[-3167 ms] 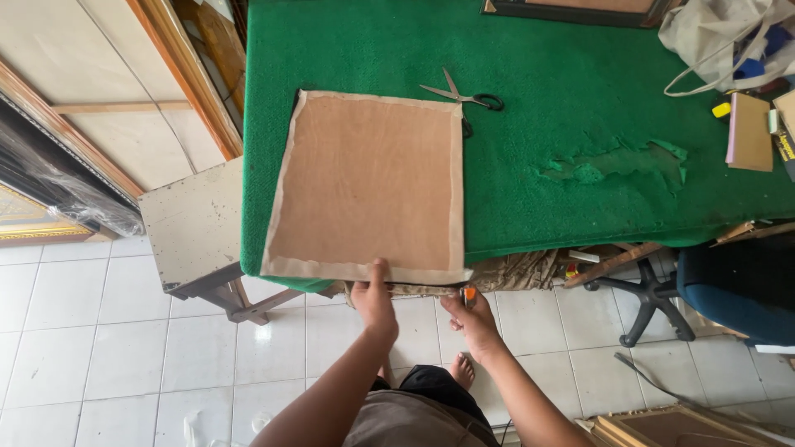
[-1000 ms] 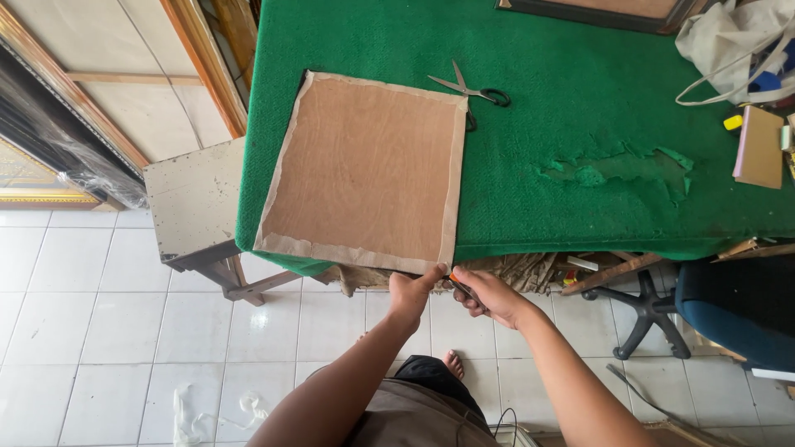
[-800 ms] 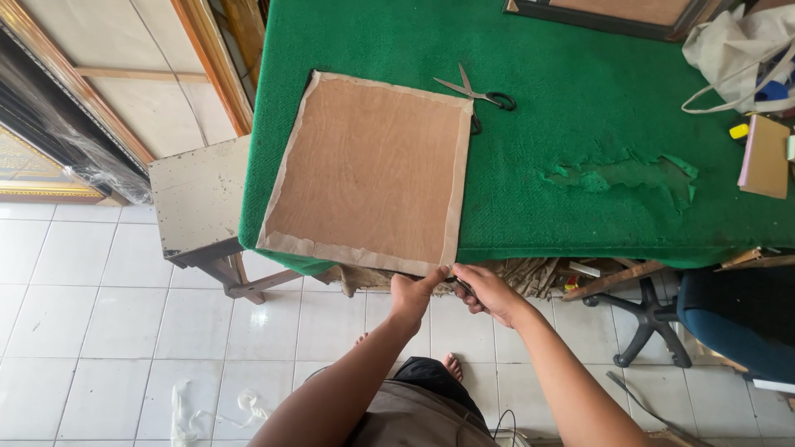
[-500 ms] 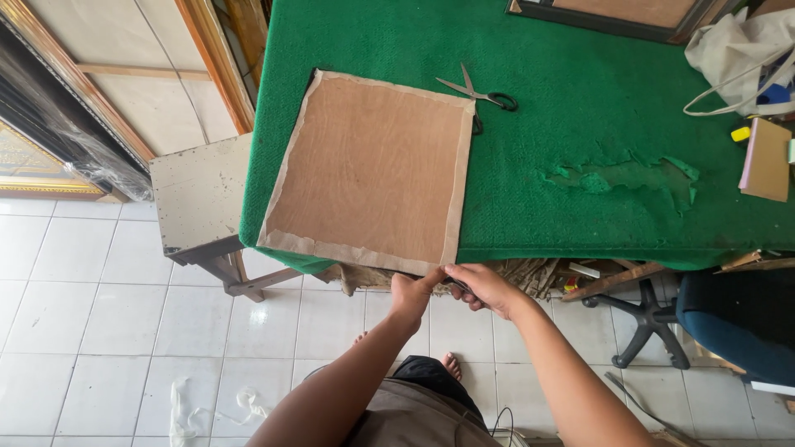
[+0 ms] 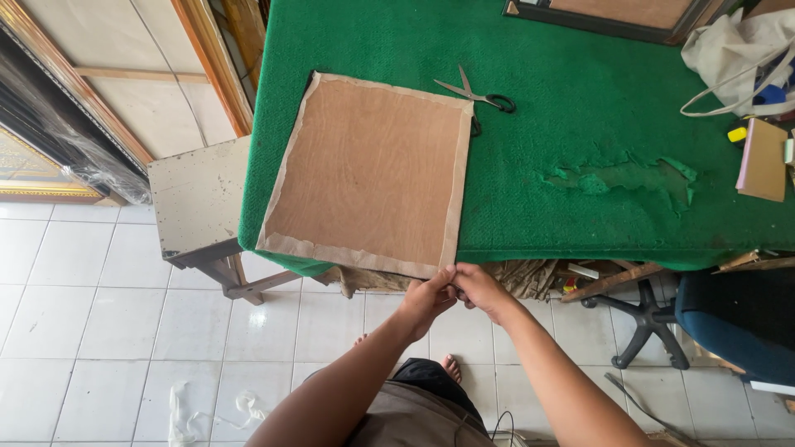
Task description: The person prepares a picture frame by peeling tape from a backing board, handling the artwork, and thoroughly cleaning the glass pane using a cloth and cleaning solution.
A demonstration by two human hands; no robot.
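A square brown board edged with pale paper tape lies on the green-covered table, its near edge overhanging the table's front. My left hand and my right hand meet at the board's near right corner, fingers pinched on the tape edge there. Whether a small tool sits in my right hand is hidden.
Scissors lie just beyond the board's far right corner. A torn patch shows in the green cover. A dark picture frame, a white bag and a pink notebook sit at the right. A small side table stands left; an office chair right.
Both hands slid from the middle of the board's near edge rightward to its near right corner. In the last second they barely moved.
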